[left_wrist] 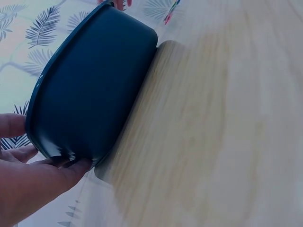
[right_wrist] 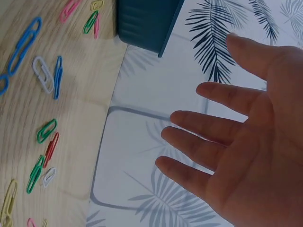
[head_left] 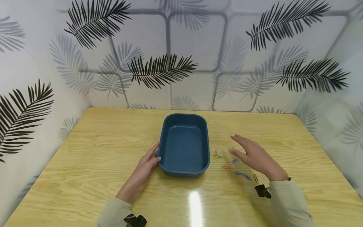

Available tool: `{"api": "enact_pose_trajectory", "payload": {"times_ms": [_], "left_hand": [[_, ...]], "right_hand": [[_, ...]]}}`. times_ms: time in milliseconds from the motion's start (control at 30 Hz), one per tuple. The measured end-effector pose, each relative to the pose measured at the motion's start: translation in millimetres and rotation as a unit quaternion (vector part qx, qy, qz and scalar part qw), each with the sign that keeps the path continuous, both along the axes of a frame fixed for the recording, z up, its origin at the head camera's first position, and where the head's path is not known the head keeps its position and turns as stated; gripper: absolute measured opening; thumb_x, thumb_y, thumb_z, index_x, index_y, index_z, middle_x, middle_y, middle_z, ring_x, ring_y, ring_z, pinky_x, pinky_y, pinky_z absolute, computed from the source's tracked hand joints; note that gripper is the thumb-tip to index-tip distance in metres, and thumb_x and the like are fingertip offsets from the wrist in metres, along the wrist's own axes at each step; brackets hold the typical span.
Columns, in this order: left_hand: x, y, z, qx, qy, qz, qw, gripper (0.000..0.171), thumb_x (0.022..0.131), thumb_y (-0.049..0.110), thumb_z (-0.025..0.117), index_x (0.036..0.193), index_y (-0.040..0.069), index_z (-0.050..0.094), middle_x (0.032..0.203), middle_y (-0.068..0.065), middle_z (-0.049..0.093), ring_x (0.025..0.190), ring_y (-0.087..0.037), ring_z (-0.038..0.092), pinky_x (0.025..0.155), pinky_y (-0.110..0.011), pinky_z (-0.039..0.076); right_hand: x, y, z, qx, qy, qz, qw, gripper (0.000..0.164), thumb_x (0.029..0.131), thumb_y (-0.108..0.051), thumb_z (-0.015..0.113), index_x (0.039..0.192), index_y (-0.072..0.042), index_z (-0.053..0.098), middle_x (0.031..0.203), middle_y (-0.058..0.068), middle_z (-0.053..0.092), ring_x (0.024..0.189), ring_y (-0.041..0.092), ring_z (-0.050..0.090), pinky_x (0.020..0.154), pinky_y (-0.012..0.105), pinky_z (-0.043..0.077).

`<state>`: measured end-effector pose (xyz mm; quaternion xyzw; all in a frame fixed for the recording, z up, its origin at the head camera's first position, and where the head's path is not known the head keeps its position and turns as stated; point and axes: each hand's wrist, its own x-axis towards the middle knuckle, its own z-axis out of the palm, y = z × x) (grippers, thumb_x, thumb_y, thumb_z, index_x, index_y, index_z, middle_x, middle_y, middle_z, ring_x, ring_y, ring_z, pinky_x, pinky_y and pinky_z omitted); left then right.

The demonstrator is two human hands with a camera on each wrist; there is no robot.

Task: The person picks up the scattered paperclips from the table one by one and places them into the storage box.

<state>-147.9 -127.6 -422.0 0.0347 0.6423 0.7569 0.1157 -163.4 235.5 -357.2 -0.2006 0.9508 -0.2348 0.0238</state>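
A dark blue rectangular plastic bin (head_left: 185,146) stands on the table, its inside bare in the head view. My left hand (head_left: 146,167) holds its near left side, with the thumb at the rim and the other fingers along the outer wall. In the left wrist view, fingers (left_wrist: 71,172) bend against the bin's lower corner. To the bin's right, my right hand (head_left: 256,157) hovers over scattered paper clips with its fingers spread and nothing in it. Among them are a red paper clip (head_left: 226,167), a blue paper clip (right_wrist: 24,46) and a white paper clip (right_wrist: 43,74).
The light wooden table (head_left: 113,135) reaches back to a wall (head_left: 193,91) with a leaf pattern. More paper clips, such as a green paper clip (head_left: 218,156), lie close to the bin's right wall. A bright reflection shows on the near part of the tabletop.
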Motion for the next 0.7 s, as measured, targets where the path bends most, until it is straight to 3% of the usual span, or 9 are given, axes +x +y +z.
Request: {"api": "enact_pose_trajectory", "payload": {"times_ms": [233,467,700], "left_hand": [[1.5,1.7,-2.3,0.020,-0.011,0.003,0.9997,0.061,0.098,0.001,0.040,0.155,0.008,0.020,0.154,-0.022,0.025,0.139,-0.033,0.029,0.109,-0.046,0.025],[1.7,1.2,-2.5,0.015,-0.015,-0.001,0.9998,0.061,0.098,0.002,0.040,0.155,0.010,0.020,0.155,-0.022,0.024,0.139,-0.033,0.027,0.109,-0.046,0.024],[2.2,0.3,-1.7,0.021,-0.012,-0.008,0.9997,0.061,0.099,0.002,0.039,0.155,0.009,0.018,0.154,-0.023,0.023,0.140,-0.034,0.026,0.111,-0.047,0.022]], "right_hand": [[-7.1,22.8,-4.7,-0.019,0.001,-0.031,0.999,0.060,0.101,-0.030,0.051,0.146,0.007,0.034,0.146,0.034,0.030,0.131,0.052,0.030,0.101,0.064,0.029],[-14.5,53.6,-9.7,-0.023,-0.010,-0.064,0.998,0.053,0.101,-0.018,0.052,0.141,0.013,0.036,0.133,0.037,0.044,0.119,0.052,0.045,0.090,0.060,0.043],[-18.9,85.8,-22.0,0.003,-0.020,-0.099,0.995,0.041,0.096,-0.009,0.058,0.127,0.017,0.048,0.113,0.036,0.056,0.101,0.049,0.056,0.081,0.058,0.047]]}}
